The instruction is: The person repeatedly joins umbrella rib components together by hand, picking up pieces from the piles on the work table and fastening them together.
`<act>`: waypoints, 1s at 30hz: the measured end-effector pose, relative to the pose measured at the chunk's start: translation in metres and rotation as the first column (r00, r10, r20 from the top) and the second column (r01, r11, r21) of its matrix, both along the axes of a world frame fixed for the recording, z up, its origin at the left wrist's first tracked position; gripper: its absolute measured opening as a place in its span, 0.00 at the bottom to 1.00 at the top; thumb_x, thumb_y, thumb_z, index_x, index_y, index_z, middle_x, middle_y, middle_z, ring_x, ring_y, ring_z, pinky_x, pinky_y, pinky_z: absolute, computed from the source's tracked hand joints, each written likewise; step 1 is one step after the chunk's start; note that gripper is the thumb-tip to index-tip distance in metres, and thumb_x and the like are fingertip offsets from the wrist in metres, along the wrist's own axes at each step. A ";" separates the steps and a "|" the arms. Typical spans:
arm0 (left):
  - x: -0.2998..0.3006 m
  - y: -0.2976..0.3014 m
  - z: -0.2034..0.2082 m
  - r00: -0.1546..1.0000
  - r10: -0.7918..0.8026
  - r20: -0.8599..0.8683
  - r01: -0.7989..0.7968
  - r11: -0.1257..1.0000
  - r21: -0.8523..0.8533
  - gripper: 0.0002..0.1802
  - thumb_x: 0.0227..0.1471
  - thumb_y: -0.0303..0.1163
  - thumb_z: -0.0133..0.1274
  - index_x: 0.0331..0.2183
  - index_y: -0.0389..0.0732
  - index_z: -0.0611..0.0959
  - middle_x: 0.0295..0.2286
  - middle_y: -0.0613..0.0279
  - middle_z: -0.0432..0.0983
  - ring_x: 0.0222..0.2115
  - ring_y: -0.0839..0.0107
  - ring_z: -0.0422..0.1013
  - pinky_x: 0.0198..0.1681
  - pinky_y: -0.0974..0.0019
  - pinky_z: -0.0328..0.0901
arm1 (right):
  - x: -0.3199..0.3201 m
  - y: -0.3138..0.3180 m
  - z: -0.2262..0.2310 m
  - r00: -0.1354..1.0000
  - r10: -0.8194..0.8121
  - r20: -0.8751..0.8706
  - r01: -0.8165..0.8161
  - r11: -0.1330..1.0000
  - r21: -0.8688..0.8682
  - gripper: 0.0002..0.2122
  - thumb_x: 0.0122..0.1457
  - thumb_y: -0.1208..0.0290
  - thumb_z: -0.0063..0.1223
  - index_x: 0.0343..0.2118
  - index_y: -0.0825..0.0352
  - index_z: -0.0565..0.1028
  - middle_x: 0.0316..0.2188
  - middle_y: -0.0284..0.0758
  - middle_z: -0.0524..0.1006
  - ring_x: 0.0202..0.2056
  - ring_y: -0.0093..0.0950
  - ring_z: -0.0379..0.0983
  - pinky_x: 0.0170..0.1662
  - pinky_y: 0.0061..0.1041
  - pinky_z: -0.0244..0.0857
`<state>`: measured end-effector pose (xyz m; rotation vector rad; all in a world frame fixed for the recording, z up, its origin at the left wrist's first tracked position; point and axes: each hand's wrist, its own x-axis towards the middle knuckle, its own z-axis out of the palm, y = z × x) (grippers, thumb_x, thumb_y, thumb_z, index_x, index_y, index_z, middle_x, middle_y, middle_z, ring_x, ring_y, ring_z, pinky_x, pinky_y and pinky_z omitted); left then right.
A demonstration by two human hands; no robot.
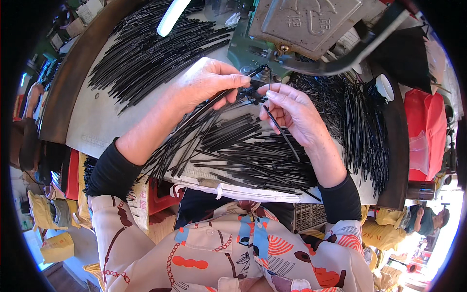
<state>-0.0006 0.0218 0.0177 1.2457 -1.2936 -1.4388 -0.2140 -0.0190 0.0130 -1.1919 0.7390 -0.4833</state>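
At the work point of a green machine [241,48], my left hand [216,80] is closed, thumb and forefinger pinching black umbrella ribs [210,103] that slant down-left under the palm. Their upper end reaches the small metal fitting [265,75] of the machine. My right hand [292,107] faces it from the right, its thumb and fingers pinched on another thin black rib [283,134], which hangs down-right from the fingers. The fingertips of both hands are close together but apart. Small dark parts between them are too fine to make out.
Black ribs lie in a big pile [146,53] at the far left, a loose heap [262,160] in front, and a bundle [365,131] at right. A grey metal cover [306,24] and curved bar [360,58] overhang the far side. A white cup [384,87] stands by the right rim.
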 end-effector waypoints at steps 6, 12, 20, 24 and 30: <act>-0.001 0.000 -0.005 0.999 0.017 0.027 -0.016 0.998 -0.055 0.15 0.50 0.37 0.52 0.32 0.32 0.80 0.15 0.64 0.70 0.09 0.83 0.60 0.10 0.80 0.52 | 0.003 0.010 0.010 0.948 0.317 0.008 -0.317 0.947 0.056 0.15 0.59 0.67 0.43 0.44 0.72 0.67 0.21 0.35 0.74 0.17 0.18 0.68 0.19 0.13 0.61; -0.008 0.006 0.002 0.958 -0.161 0.238 0.173 0.984 -0.030 0.15 0.50 0.36 0.53 0.33 0.32 0.79 0.20 0.62 0.75 0.13 0.81 0.68 0.13 0.81 0.59 | 0.001 0.007 0.005 0.930 0.218 -0.295 -0.279 0.943 -0.182 0.13 0.55 0.67 0.51 0.37 0.72 0.72 0.18 0.31 0.73 0.13 0.14 0.65 0.14 0.11 0.56; -0.001 0.001 -0.003 0.962 -0.221 0.159 0.219 0.975 0.030 0.16 0.48 0.38 0.55 0.27 0.33 0.79 0.16 0.65 0.71 0.12 0.82 0.66 0.13 0.80 0.56 | -0.006 -0.009 -0.007 1.000 0.008 -0.022 -0.008 1.000 -0.016 0.13 0.53 0.69 0.53 0.38 0.71 0.71 0.22 0.34 0.74 0.19 0.19 0.70 0.23 0.14 0.67; 0.000 0.001 -0.001 0.963 -0.254 0.089 0.249 0.966 0.067 0.16 0.48 0.40 0.55 0.25 0.33 0.79 0.14 0.67 0.69 0.11 0.84 0.61 0.12 0.80 0.53 | -0.011 -0.017 -0.006 0.989 0.018 0.146 -0.035 0.993 0.113 0.12 0.55 0.69 0.51 0.39 0.71 0.69 0.28 0.42 0.76 0.26 0.25 0.76 0.27 0.19 0.71; -0.003 -0.001 0.009 0.928 -0.146 0.343 0.166 0.986 -0.028 0.17 0.50 0.41 0.53 0.26 0.34 0.80 0.14 0.66 0.69 0.10 0.84 0.60 0.12 0.81 0.53 | -0.011 -0.019 -0.014 0.971 -0.121 0.206 0.112 0.992 0.054 0.10 0.56 0.69 0.50 0.35 0.72 0.70 0.28 0.42 0.76 0.26 0.25 0.75 0.27 0.20 0.72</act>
